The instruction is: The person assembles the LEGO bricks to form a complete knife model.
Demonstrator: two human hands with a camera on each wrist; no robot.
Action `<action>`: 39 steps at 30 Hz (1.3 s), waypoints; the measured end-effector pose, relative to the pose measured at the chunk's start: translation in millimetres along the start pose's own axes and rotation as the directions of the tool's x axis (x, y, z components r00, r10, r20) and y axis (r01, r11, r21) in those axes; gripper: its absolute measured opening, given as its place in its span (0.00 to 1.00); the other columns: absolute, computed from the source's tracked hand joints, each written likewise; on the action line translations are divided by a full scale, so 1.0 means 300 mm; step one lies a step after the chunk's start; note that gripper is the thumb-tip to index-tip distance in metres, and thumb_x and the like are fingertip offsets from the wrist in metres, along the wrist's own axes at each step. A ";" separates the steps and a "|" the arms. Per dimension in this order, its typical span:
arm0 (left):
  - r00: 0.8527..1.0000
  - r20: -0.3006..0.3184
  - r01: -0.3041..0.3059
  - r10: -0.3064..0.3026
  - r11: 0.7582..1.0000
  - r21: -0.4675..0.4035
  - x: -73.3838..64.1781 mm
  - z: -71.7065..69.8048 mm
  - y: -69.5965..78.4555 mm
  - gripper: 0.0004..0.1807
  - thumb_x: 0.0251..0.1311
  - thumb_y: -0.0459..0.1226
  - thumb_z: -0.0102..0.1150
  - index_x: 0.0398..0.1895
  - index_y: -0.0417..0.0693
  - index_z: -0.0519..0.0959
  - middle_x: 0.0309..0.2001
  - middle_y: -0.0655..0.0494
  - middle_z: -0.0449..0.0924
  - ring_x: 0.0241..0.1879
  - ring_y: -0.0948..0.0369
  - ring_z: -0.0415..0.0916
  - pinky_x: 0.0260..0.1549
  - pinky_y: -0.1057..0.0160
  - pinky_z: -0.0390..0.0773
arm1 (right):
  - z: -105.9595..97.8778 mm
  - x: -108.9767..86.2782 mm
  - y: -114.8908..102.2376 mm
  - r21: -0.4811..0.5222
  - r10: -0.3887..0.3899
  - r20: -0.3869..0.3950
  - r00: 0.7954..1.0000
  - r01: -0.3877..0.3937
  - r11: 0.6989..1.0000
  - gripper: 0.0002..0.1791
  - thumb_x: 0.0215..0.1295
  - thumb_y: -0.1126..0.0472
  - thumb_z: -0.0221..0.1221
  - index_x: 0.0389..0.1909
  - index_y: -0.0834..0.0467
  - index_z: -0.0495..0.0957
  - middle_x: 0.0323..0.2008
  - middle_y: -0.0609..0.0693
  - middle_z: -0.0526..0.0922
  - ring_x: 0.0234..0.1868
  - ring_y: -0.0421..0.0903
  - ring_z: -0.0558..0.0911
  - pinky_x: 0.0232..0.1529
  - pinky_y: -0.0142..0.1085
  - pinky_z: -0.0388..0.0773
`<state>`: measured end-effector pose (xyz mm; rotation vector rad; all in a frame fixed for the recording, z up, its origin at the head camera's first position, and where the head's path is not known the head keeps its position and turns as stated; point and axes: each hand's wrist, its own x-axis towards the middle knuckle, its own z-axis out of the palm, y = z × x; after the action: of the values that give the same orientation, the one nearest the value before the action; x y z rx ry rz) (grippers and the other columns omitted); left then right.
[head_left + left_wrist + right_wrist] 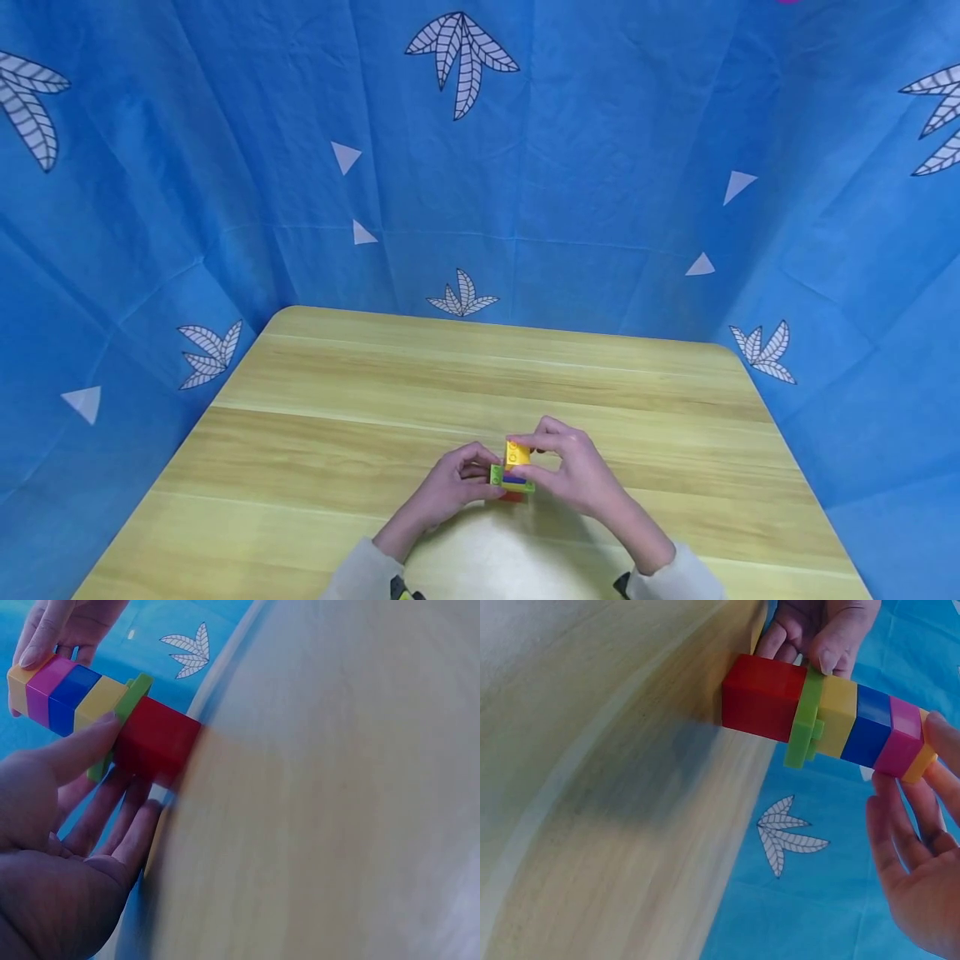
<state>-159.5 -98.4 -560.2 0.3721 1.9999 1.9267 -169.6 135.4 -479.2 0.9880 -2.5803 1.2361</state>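
Note:
A tower of toy building bricks stands on the table. From the bottom it has a red brick [761,697], a flat green plate [804,720] with studs showing, a yellow brick [837,712], a blue brick [73,697], a pink brick [898,739] and a yellow-orange brick [516,454] on top. My left hand [450,490] holds the lower part, its thumb by the green plate and yellow brick, its fingers round the far side. Between thumb and fingers, my right hand [581,471] pinches the top yellow-orange brick. The fingers partly cover that brick.
The wooden table [337,375] extends around the tower, with rounded far corners. A blue cloth [600,167] printed with white leaves and triangles hangs behind and at both sides.

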 end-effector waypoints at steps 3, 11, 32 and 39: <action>1.000 0.001 0.003 -0.003 1.000 -0.004 -0.002 0.002 0.003 0.19 0.61 0.34 0.72 0.55 0.44 0.79 0.56 0.46 0.84 0.57 0.50 0.82 0.53 0.60 0.86 | 0.004 -0.005 0.005 0.006 0.004 -0.006 1.000 -0.004 1.000 0.21 0.57 0.54 0.75 0.52 0.51 0.88 0.30 0.49 0.78 0.28 0.47 0.75 0.27 0.31 0.74; 1.000 -0.003 0.006 -0.006 1.000 -0.005 -0.004 0.003 0.008 0.19 0.61 0.34 0.72 0.55 0.43 0.79 0.55 0.46 0.84 0.56 0.51 0.82 0.53 0.60 0.86 | 0.010 -0.009 0.011 0.028 0.016 -0.004 1.000 -0.016 0.999 0.21 0.58 0.54 0.75 0.53 0.52 0.88 0.30 0.49 0.77 0.31 0.49 0.77 0.29 0.36 0.76; 1.000 -0.012 -0.001 0.001 1.000 0.032 -0.002 0.009 -0.004 0.19 0.60 0.37 0.74 0.53 0.45 0.80 0.53 0.47 0.85 0.53 0.54 0.83 0.52 0.59 0.85 | 0.003 -0.038 0.007 0.013 0.005 -0.020 1.000 -0.005 1.000 0.24 0.58 0.59 0.75 0.57 0.53 0.86 0.39 0.40 0.82 0.42 0.47 0.85 0.43 0.38 0.85; 1.000 -0.012 -0.006 0.006 0.999 0.046 0.004 0.004 -0.001 0.19 0.60 0.38 0.74 0.52 0.48 0.80 0.54 0.48 0.85 0.54 0.53 0.83 0.53 0.59 0.86 | 0.001 -0.068 0.037 0.078 0.095 0.023 0.995 -0.096 0.992 0.28 0.61 0.58 0.73 0.63 0.56 0.81 0.47 0.46 0.84 0.46 0.52 0.87 0.51 0.39 0.87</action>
<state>-160.0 -96.8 -560.6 0.3794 2.0560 1.8939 -160.3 150.7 -493.9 0.9035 -2.6403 1.3679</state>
